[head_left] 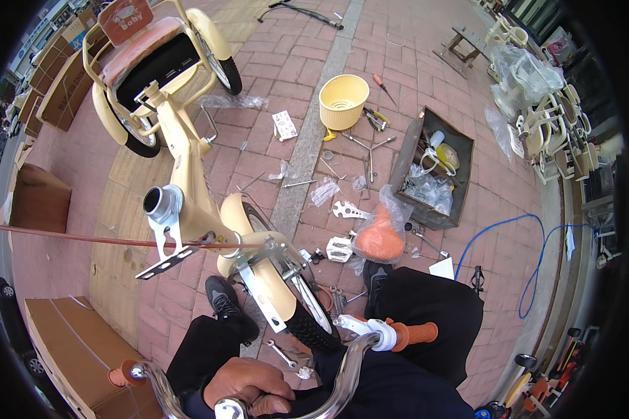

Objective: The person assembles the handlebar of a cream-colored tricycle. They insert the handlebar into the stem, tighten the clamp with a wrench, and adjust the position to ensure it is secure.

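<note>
My left hand [248, 383] is at the lower edge, its fingers curled closed beside the bolt end of a chrome handlebar [349, 373]. What it grips, if anything, is hidden. My right hand does not show. The handlebar lies across my lap, with an orange grip [416, 336] and white brake lever [360, 325] on its right and another orange grip [124, 374] on its left. Ahead stands a cream tricycle [189, 153], its open head tube [162, 201] tilted up. Its front wheel [307, 325] is between my feet. A reddish cable [84, 236] stretches leftward from the front.
On the brick paving are a yellow basket [343, 103], a bagged orange saddle [381, 236], a white pedal [339, 249] and several wrenches [282, 354]. A metal toolbox [433, 167] stands to the right, near a blue hose [500, 227]. Cardboard boxes [70, 342] line the left.
</note>
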Available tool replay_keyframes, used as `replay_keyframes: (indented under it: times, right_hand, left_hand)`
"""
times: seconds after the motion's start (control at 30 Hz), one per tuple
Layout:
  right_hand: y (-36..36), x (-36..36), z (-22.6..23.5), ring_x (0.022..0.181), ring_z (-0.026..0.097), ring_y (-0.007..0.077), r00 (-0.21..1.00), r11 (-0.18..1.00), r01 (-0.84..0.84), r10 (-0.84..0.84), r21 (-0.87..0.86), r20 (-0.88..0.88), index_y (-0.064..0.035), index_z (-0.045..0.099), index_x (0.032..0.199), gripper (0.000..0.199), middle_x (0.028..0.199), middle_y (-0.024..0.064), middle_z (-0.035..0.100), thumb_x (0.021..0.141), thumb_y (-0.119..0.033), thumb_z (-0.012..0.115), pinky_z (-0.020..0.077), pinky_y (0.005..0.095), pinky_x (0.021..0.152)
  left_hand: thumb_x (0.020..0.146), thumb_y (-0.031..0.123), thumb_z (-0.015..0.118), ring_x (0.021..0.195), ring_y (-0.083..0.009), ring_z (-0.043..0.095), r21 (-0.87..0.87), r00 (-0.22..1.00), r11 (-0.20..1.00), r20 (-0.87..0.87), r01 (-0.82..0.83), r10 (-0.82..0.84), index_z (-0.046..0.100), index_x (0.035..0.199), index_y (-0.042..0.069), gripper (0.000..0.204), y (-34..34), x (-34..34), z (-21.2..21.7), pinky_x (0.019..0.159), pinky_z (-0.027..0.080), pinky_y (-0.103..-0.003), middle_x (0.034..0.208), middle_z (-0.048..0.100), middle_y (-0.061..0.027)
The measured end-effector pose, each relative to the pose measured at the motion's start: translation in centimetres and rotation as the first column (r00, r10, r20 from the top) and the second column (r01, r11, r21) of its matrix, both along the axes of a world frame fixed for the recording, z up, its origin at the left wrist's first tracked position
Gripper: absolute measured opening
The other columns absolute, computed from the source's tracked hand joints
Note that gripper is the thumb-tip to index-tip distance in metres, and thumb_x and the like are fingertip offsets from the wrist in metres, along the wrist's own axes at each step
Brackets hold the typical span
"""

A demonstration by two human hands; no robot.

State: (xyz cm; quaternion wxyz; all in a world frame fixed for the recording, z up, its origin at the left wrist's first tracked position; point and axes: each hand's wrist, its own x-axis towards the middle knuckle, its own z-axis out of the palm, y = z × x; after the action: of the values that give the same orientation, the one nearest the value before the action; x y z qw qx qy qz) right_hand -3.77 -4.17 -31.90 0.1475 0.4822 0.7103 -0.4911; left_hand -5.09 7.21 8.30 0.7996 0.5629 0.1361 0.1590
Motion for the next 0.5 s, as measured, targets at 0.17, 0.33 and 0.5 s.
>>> replay_keyframes:
  times: [0.17, 0.33, 0.5]
  right_hand:
    - [0.6, -0.2, -0.2, 0.110, 0.069, 0.0315, 1.000, 1.000, -0.005, 0.005, 0.003, 0.004, -0.0116, 0.078, 0.110, 0.027, 0.121, 0.0115, 0.072, 0.090, -0.022, 0.064, 0.0568, 0.0507, 0.086]
    - [1.6, -0.4, 0.6, 0.111, 0.069, 0.0311, 0.998, 0.999, -0.038, 0.036, 0.035, 0.044, -0.0123, 0.078, 0.110, 0.027, 0.121, 0.0105, 0.072, 0.090, -0.024, 0.065, 0.0566, 0.0511, 0.087]
    - [2.3, -0.2, 3.3, 0.111, 0.069, 0.0308, 0.987, 0.989, -0.128, 0.119, 0.079, 0.110, -0.0131, 0.078, 0.110, 0.028, 0.122, 0.0094, 0.072, 0.089, -0.027, 0.065, 0.0565, 0.0514, 0.087]
  left_hand:
    - [0.087, 0.012, 0.077, 0.049, -0.0188, 0.057, 0.145, 1.000, 0.989, 0.011, -0.005, 0.003, 0.068, 0.084, -0.003, 0.017, 0.0, -0.1, 0.3, 0.045, 0.042, -0.031, 0.062, 0.061, -0.0097]
    - [0.089, 0.014, 0.079, 0.062, -0.0240, 0.070, 0.061, 0.994, 0.995, -0.068, 0.084, -0.080, 0.071, 0.093, -0.006, 0.022, 0.1, -0.6, -0.8, 0.056, 0.054, -0.031, 0.077, 0.072, -0.0179]
    - [0.082, 0.034, 0.085, 0.060, -0.0161, 0.062, 0.062, 0.992, 0.998, -0.119, -0.033, 0.040, 0.069, 0.097, -0.004, 0.044, -1.2, 1.0, -2.3, 0.053, 0.048, -0.028, 0.078, 0.069, -0.0114]
